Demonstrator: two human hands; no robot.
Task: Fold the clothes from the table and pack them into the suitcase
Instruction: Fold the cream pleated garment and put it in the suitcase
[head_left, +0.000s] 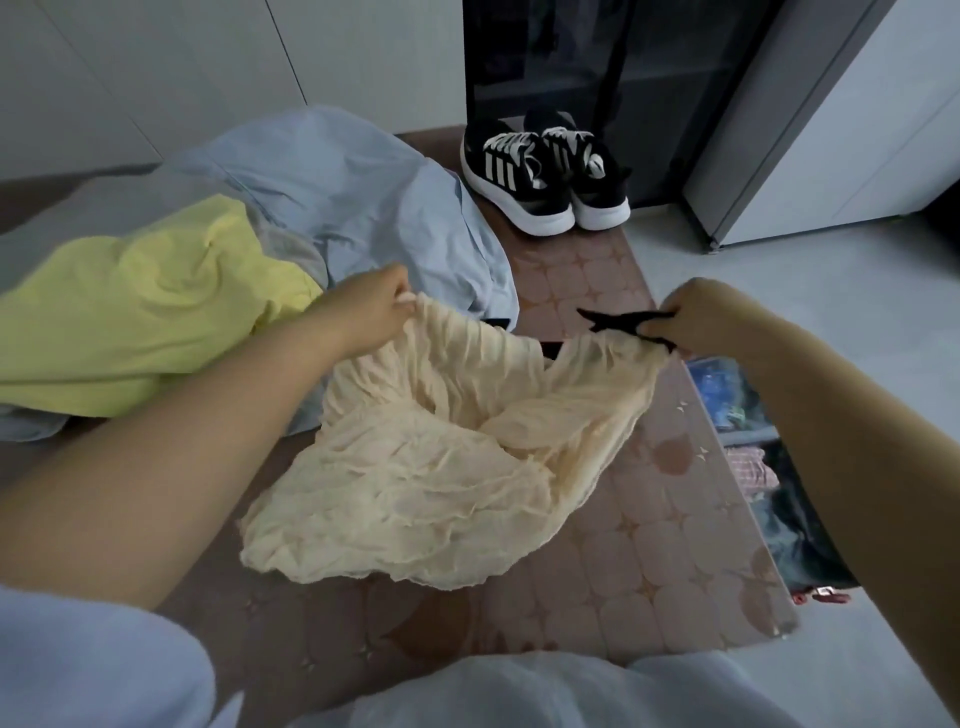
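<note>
A crinkled cream garment (415, 467) with a black strap at its top edge hangs over the patterned brown table (649, 571). My left hand (363, 312) pinches its upper left corner. My right hand (711, 317) grips the black strap at its upper right corner. The cloth sags between my hands and its lower part lies on the table. A yellow garment (145, 306) and a light blue garment (353, 187) lie heaped at the left. The open suitcase (769, 467) sits on the floor to the right, below the table edge, with folded clothes inside, partly hidden by my right arm.
A pair of black sneakers (545, 171) with white stripes stands at the table's far end. Behind them is a dark glass-fronted cabinet (597, 67). A grey cabinet (831, 130) stands at the right on the pale floor.
</note>
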